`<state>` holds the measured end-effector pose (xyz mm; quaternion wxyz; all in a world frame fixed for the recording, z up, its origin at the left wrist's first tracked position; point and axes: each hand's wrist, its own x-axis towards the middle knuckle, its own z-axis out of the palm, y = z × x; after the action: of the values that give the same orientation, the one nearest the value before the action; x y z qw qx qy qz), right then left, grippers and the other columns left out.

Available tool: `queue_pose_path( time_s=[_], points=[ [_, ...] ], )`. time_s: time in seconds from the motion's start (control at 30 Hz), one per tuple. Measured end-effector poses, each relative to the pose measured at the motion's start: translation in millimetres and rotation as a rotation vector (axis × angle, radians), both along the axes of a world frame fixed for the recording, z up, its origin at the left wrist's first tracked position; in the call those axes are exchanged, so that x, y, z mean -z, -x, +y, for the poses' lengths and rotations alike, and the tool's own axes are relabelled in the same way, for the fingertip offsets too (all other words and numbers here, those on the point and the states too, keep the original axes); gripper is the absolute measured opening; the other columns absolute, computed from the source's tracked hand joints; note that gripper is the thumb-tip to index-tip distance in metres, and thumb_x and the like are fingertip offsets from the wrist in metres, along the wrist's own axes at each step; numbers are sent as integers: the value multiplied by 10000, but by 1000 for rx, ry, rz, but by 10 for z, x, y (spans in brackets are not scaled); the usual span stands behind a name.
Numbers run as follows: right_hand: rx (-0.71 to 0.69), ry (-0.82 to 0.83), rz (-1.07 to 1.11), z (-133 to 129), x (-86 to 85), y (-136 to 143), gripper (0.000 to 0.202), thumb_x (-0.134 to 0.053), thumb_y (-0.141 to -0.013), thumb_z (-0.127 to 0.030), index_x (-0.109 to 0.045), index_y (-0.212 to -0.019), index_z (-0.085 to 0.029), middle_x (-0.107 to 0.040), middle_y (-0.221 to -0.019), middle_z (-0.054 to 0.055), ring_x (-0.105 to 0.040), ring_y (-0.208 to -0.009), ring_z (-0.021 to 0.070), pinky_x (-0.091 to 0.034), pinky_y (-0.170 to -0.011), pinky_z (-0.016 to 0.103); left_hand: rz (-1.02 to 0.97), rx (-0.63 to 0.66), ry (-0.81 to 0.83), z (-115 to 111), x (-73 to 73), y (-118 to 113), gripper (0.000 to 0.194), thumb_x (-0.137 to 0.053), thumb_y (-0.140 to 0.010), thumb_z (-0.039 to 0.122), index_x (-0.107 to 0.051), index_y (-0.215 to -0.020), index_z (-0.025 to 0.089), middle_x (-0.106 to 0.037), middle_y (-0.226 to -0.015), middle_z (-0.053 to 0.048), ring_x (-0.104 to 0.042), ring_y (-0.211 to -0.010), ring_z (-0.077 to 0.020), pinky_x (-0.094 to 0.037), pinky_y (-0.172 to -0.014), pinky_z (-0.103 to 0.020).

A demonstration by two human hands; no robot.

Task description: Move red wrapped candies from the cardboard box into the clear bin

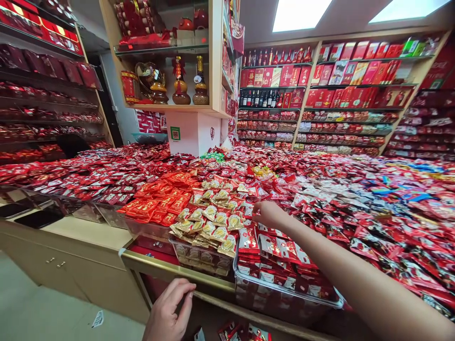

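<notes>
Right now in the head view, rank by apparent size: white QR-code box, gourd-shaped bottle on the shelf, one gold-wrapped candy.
1. white QR-code box
2. gourd-shaped bottle
3. gold-wrapped candy
The candy lies much nearer the camera and looks smallest anyway, so the order holds.

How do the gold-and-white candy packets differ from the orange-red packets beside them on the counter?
The gold-and-white packets are pale with a round gold mark; the orange-red packets are one bright colour with gold print. The gold-and-white packets lie next to the right hand; the orange-red packets lie further to its left. Both are small, flat, and heaped in clear trays. The left hand rests on the counter edge.
</notes>
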<state>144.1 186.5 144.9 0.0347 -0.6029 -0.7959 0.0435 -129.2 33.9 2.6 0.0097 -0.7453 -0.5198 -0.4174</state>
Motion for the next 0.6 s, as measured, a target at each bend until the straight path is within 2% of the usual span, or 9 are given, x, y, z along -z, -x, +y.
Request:
queue_pose_path(
  time_s=[0.13, 0.47, 0.6],
  points=[
    [-55, 69, -34, -17, 57, -19, 192, -513, -832, -320, -601, -863, -153, -633, -850, 23, -595, -783, 150, -480, -723, 346, 11, -5, -1, 3, 6, 3, 121, -487, -793, 221, -595, -846, 210, -621, -833, -34, -624, -769, -147, -509, -677, -213],
    [-135, 45, 59, -53, 126, -57, 190, -519, -828, -317, -608, -871, -156, -641, -832, 17, -598, -770, 146, -474, -731, 346, 40, 14, 3, 6, 30, 13, 112, -481, -801, 198, -569, -869, 207, -601, -856, -39, -612, -789, -144, -499, -690, -217],
    [-122, -4, 136, -75, 46, -83, 151, -552, -800, -287, -616, -820, -152, -646, -765, 9, -595, -707, 139, -467, -689, 323, 50, 13, 11, 5, 23, 9, 115, -473, -806, 195, -564, -876, 207, -598, -862, -42, -609, -797, -146, -498, -696, -223]
  ],
)
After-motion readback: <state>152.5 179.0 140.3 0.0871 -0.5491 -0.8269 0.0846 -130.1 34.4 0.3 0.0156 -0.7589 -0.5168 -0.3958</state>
